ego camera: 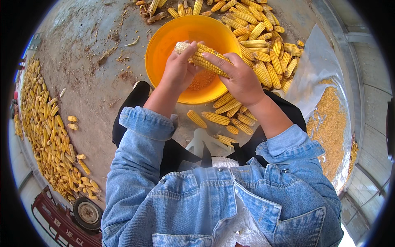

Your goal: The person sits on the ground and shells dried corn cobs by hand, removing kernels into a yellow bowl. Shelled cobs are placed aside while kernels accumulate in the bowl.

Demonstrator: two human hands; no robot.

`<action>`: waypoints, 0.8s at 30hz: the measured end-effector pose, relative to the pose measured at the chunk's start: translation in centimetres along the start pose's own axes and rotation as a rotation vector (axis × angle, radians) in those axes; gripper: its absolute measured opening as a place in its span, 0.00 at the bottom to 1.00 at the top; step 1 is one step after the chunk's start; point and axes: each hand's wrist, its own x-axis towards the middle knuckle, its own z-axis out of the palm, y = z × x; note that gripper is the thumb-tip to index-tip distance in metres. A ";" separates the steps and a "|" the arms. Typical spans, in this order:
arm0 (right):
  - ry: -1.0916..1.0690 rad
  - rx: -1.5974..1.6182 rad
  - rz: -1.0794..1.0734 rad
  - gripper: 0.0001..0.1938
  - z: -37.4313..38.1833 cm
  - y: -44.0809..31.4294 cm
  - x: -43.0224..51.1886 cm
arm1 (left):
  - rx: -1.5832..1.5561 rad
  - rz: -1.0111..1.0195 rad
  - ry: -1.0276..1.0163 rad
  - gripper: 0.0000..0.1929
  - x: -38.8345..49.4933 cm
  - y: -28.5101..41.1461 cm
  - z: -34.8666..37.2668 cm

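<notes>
Both my hands grip one ear of dried corn (pixel 209 57) above a wide yellow plastic basin (pixel 159 40). Around the ear's left end, where a short stretch of bare pale cob shows, is my left hand (pixel 182 66). My right hand (pixel 239 75) is wrapped about the right end, its thumb lying along the kernel rows. Most of the ear still bears yellow kernels. Loose corn kernels (pixel 200 81) cover part of the basin's bottom. My forearms hide some of the basin's near rim.
A heap of corn ears (pixel 259 40) lies against the basin's right side, with several more ears (pixel 216 117) between my legs. Shelled kernels (pixel 328 123) are spread on plastic sheeting (pixel 314 68) at right. A long corn pile (pixel 52 132) and a red wheeled vehicle (pixel 61 216) are at left.
</notes>
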 end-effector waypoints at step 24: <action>-0.031 0.358 0.265 0.30 0.2 -0.8 0.3 | 0.091 -0.004 0.024 0.18 0.1 0.0 0.3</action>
